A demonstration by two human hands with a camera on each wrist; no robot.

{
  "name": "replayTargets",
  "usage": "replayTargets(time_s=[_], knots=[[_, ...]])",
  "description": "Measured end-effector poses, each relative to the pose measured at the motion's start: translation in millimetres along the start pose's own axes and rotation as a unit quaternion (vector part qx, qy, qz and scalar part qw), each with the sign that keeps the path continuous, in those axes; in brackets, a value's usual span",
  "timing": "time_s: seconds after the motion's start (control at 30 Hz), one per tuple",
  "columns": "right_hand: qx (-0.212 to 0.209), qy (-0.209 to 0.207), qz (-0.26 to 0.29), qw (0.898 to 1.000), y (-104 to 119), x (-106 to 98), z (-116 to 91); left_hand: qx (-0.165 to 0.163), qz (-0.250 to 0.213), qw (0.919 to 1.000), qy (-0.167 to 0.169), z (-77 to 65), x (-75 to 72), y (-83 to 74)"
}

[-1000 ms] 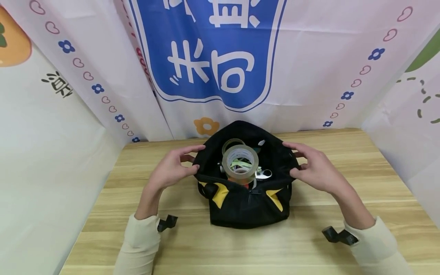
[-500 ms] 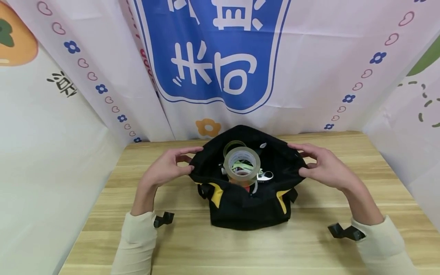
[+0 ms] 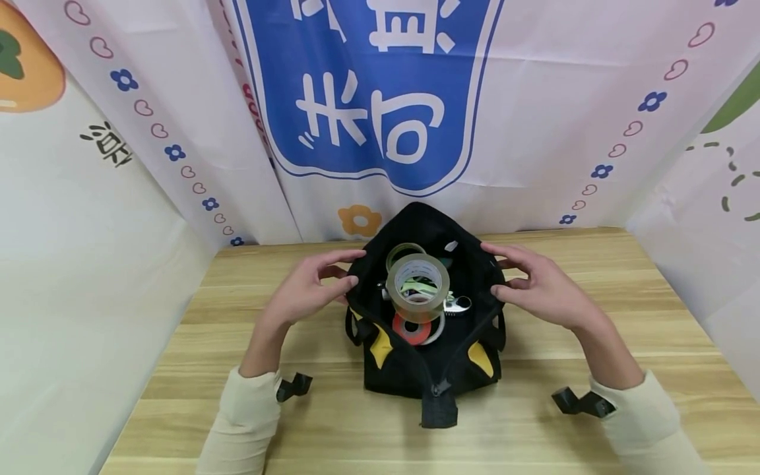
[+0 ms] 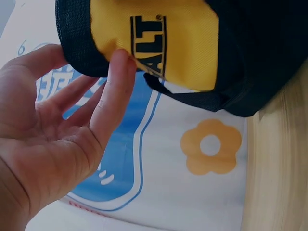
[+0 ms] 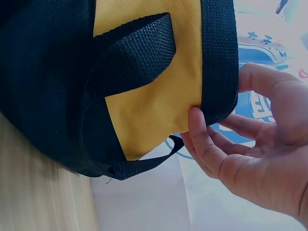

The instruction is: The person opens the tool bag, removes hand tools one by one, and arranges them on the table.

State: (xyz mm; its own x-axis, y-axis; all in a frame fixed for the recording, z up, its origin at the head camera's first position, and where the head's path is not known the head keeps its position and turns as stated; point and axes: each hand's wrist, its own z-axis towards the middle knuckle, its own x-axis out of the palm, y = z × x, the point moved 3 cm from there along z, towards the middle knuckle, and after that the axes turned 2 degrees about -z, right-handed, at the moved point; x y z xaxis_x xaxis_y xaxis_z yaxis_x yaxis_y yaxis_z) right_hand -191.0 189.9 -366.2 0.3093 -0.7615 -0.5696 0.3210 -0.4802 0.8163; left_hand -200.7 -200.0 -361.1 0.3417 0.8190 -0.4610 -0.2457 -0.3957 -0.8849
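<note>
Black bag | between left grip and right grip | touching both

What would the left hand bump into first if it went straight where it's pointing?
The black and yellow bag: the left hand is touching its side. Past that, maybe the big tape roll inside, but how deep it sits is hard to tell.

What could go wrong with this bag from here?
Two risks. The clear tape roll sits partly over the red roll, so it may slide if the bag tilts. The left hand and right hand hold the bag only by fingertips, so its soft opening could fold inward if either slips.
</note>
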Motion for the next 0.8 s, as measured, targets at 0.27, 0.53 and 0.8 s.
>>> replayTargets(time_s=[0.27,0.53,0.8], knots=[[0.001,0.008,0.013,1.000,7,8,5,0.003,0.033,0.9989,-0.034,3.8,13.9,-7.5],[0.004,0.001,-0.008,1.000,5,8,9,0.003,0.028,0.9990,-0.035,3.1,13.3,-9.0],[-0.054,-0.060,-0.036,0.996,16,3,17,0.011,0.029,0.9990,-0.032,2.5,12.2,-8.7]])
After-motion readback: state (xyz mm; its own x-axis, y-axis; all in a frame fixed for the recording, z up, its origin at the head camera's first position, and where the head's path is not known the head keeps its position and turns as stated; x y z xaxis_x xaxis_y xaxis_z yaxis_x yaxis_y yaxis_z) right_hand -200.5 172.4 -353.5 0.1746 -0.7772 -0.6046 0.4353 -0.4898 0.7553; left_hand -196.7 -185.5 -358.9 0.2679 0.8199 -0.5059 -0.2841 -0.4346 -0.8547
